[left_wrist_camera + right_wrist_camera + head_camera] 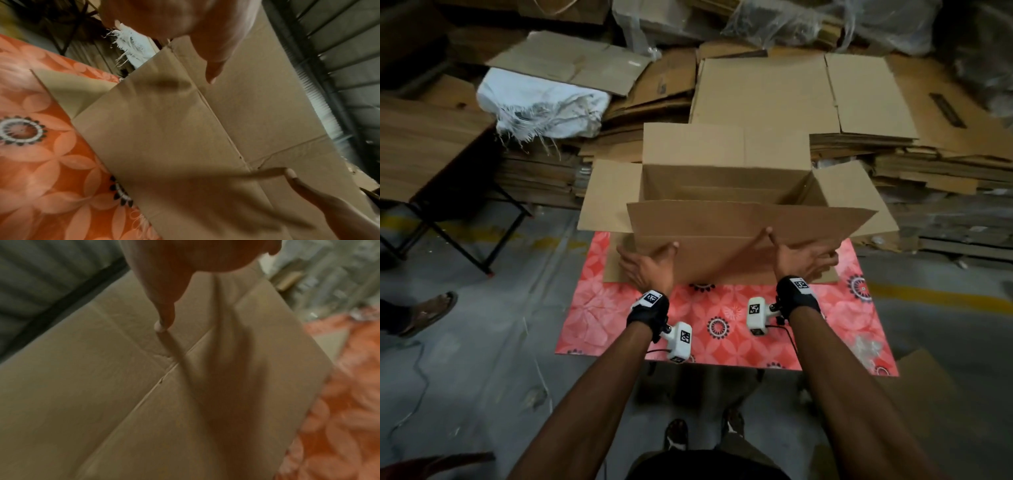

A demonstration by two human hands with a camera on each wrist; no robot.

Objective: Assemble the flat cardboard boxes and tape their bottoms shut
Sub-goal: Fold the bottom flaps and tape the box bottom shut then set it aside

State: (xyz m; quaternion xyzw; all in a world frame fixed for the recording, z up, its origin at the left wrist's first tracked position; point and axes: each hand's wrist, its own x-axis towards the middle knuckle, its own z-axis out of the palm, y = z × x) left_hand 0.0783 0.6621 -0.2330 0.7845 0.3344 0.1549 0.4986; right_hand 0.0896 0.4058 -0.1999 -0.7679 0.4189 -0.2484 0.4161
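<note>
— On the far half of the surface [599,329], what stands there?

— An opened cardboard box [726,178], upper flaps raised, its near wall facing the person. Flat boxes [767,92] lie stacked on the floor beyond.

— And the hands?

— The left hand [647,265] lies spread against the near wall by its left corner. The right hand [803,255] is spread against the wall too, thumb up on the near flap [750,219]. Neither pinches anything.

— How will it handle?

— Light, I judge, stiff along the panels but floppy at the creases. Take it by the walls near the corners, not by the flaps, which would bend.
</note>
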